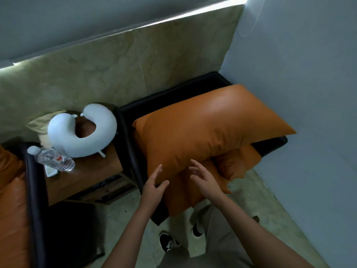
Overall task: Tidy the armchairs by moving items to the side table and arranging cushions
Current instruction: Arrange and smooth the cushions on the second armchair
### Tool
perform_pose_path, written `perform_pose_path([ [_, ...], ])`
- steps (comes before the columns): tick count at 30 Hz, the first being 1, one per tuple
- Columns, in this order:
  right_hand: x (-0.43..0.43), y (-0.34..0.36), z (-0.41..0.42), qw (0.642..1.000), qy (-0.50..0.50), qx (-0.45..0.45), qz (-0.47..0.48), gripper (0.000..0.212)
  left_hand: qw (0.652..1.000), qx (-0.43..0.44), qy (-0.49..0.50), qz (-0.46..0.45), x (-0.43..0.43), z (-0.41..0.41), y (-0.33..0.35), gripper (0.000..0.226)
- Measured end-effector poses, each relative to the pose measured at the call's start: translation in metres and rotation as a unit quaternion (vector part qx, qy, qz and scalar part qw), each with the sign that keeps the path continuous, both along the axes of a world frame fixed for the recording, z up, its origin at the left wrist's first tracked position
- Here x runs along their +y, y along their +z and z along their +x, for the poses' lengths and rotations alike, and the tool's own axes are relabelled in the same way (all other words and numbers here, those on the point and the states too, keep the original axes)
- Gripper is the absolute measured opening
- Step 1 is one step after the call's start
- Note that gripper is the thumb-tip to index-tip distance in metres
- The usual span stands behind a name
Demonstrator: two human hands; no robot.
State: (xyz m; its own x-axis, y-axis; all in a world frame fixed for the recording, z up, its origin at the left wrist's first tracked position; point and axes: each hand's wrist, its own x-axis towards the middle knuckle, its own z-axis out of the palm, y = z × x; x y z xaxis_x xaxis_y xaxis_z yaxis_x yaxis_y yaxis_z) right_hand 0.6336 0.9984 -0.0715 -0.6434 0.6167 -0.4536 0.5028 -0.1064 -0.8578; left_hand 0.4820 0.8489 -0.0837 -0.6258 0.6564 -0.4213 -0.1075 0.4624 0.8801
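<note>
Desk (90,173) already carries neck pillow (81,138) and bottle (53,159), so I judge the clearing mostly done. Big cushion (208,132) lies across right armchair (126,136), with a second cushion (239,161) slumped beneath it. Arranging is left to do.

My left hand (154,187) and right hand (204,180) are at its near edge. My fingers (157,171) are spread and grip nothing. Contact unclear.

Left armchair (11,190) cut off. Tan thing (37,124) behind the pillow, unidentifiable.

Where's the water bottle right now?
Head view, left side: the water bottle lies on its side on the wooden side table, just in front of the white neck pillow and beside the left armchair's black arm.
</note>
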Motion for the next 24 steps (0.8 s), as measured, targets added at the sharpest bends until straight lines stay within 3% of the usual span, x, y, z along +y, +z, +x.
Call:
perform_pose_path([
  [10, 0.094, -0.001, -0.016, 0.998, 0.014, 0.021, 0.050, 0.057, 1.000, 0.007, 0.020, 0.022, 0.081, 0.000, -0.002, 0.060],
  [13, 0.141, -0.004, -0.013, 0.992, 0.076, 0.022, 0.103, 0.058, 0.999, 0.044, 0.025, -0.003, 0.119, 0.010, -0.013, 0.060],
  [16, 0.200, -0.018, -0.003, 0.932, 0.241, -0.061, 0.264, 0.062, 0.983, 0.159, -0.018, -0.086, 0.160, 0.026, -0.036, 0.062],
  [19, 0.260, -0.033, 0.013, 0.864, 0.354, -0.123, 0.337, 0.064, 0.957, 0.225, -0.007, -0.181, 0.198, 0.048, -0.055, 0.078],
  [24, 0.328, -0.052, 0.024, 0.805, 0.449, -0.077, 0.379, 0.071, 0.924, 0.281, 0.013, -0.259, 0.237, 0.050, -0.071, 0.089],
])
